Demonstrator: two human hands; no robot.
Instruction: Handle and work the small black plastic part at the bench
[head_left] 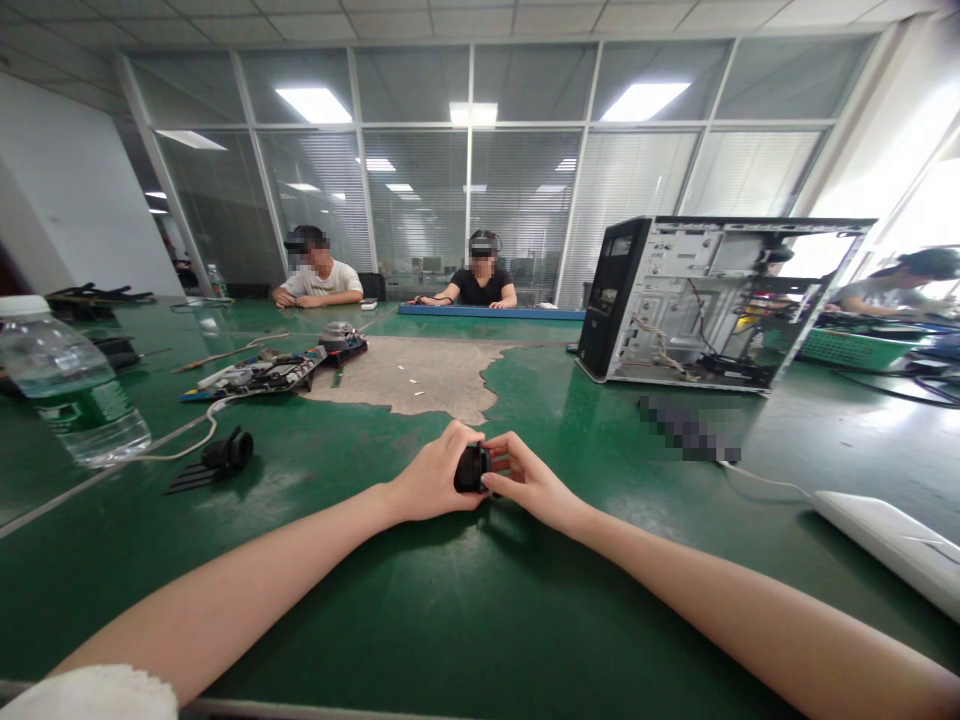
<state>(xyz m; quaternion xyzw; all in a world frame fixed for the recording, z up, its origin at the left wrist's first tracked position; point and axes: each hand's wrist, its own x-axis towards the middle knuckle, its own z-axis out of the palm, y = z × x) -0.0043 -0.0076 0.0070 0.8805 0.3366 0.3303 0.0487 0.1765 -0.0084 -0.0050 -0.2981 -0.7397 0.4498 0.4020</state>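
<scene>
A small black object with a rounded body is held between both hands, just above the green tabletop. My left hand wraps round it from the left, with the thumb and fingers closed on it. From the other side, my right hand pinches its right edge between thumb and fingertips. Fingers cover much of the object, so its exact kind cannot be made out. To the left lies another black piece, with a round ring-like part and flat prongs.
An opened computer case stands at the right. A circuit board and a water bottle are on the left. A white power bank with a cable lies near right. Two people sit across the table; another is at far right.
</scene>
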